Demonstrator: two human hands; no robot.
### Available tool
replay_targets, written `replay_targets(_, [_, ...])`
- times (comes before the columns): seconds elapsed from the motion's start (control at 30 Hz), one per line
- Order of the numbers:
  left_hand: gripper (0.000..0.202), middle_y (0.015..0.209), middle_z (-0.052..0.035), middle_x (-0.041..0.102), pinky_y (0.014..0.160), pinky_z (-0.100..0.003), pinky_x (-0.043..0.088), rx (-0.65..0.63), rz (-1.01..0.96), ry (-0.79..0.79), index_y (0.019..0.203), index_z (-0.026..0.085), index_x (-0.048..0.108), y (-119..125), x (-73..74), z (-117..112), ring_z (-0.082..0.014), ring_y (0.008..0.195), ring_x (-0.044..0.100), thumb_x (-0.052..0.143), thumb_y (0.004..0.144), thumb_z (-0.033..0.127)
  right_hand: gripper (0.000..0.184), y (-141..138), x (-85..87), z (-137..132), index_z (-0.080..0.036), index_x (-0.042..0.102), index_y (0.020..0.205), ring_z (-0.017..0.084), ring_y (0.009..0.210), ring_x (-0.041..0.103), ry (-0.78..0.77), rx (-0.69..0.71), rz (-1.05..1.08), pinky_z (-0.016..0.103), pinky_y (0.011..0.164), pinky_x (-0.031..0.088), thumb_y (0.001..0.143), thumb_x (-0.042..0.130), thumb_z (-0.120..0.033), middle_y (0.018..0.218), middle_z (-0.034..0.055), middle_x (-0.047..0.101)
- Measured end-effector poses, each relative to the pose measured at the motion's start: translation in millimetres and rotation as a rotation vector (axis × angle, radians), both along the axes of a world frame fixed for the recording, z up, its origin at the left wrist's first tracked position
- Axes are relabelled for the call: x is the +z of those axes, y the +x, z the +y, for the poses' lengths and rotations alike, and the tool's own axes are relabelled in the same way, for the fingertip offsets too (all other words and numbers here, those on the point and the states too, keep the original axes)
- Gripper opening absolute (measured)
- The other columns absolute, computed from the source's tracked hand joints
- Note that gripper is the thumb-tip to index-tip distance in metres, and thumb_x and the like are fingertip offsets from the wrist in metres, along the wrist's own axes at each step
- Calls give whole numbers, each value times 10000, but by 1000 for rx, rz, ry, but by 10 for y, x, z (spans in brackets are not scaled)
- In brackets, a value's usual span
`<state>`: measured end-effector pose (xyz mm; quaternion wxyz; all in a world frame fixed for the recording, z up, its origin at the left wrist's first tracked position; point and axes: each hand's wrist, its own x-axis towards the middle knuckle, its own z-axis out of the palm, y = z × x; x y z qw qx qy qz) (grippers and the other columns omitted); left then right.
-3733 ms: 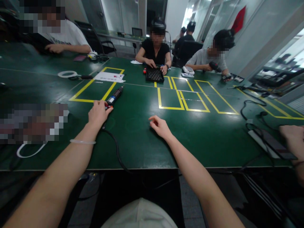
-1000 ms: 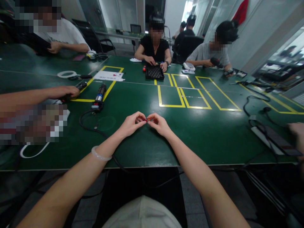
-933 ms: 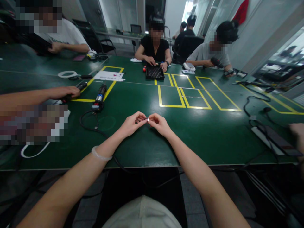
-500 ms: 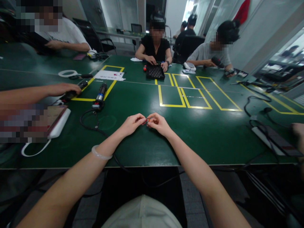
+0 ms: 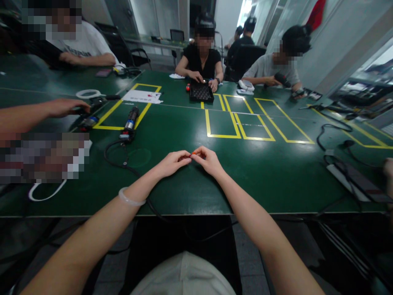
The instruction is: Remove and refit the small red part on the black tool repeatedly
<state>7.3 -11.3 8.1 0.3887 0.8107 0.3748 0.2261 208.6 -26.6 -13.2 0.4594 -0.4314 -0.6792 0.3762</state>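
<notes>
Above the green table my two hands meet at the fingertips. Between them is a small red and orange piece, mostly covered by the fingers and too small to name. My left hand pinches it from the left, thumb below and fingers pressed close together; a pale bracelet circles that forearm. From the right, my right hand closes thumb and bent fingers on the same piece. Both wrists hang over the table's near half.
Left of my hands lie a black cylindrical tool and its cable. A neighbour's hand is beyond them. Yellow tape outlines mark the table ahead; across it a person handles a black tray. A dark device with cables lies right.
My fingertips have drawn closer together, the left fingers straightening over the small piece, which shows less now. At left, the neighbour's hand has lifted off a black tool and moved back leftward.
</notes>
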Motion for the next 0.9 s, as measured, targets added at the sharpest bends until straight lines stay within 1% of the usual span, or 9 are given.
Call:
replay_targets(0.07, [366,870,-39,658,726,-293,430,4,13,0,994,154,651,4,10,-3,-182,778,582,496,932,480,227,4,6,0,-182,642,855,126,655,560,-2,-11,-15,254,631,426,866,639,-409,733,-4,657])
replay_targets(0.13, [356,858,-39,657,750,-297,432,3,0,-11,953,155,640,7,21,-7,-184,796,592,487,938,477,246,15,2,7,-180,645,847,126,649,555,-2,-18,-35,253,630,420,886,610,-420,719,-5,649])
replay_targets(0.23, [347,872,-43,663,794,-302,437,1,-32,-32,935,158,630,11,37,-17,-187,838,610,482,943,471,271,29,-17,24,-178,644,842,124,631,541,-14,-13,-66,253,616,407,902,584,-435,694,-11,626])
replay_targets(0.33, [346,864,-41,662,797,-298,434,8,-37,-36,916,158,628,14,54,-31,-185,841,612,482,943,470,268,29,-42,38,-181,637,839,125,620,537,-33,4,-67,255,609,407,904,574,-433,678,-15,612])
replay_targets(0.43, [348,818,-27,645,742,-284,418,25,-15,-17,886,161,623,11,61,-38,-174,784,588,486,937,477,232,21,-60,42,-190,625,939,127,622,551,-40,42,-2,260,616,427,886,597,-414,702,-19,617])
replay_targets(0.5, [343,782,-16,625,707,-278,401,36,2,3,860,164,613,5,55,-33,-164,736,560,489,932,475,272,17,-64,39,-200,602,1048,128,633,564,-38,84,47,263,626,445,867,622,-402,743,-18,631])
replay_targets(0.57, [335,766,-11,614,705,-279,401,38,0,11,840,165,604,-2,44,-23,-161,726,552,491,929,467,319,17,-63,34,-208,587,1099,128,653,572,-32,124,64,266,638,456,849,647,-396,782,-12,640])
replay_targets(0.73, [333,778,-23,629,759,-289,440,41,-74,-53,818,162,605,-12,35,-2,-172,774,593,500,919,462,308,14,-59,26,-203,596,1072,130,687,578,9,170,39,265,649,461,825,679,-367,818,-3,650])
replay_targets(0.9, [333,824,-41,650,800,-309,468,20,-123,-113,843,159,611,-19,10,18,-177,801,611,503,919,465,235,11,-63,30,-194,607,1043,126,700,578,45,126,-7,262,662,460,856,643,-332,839,7,669])
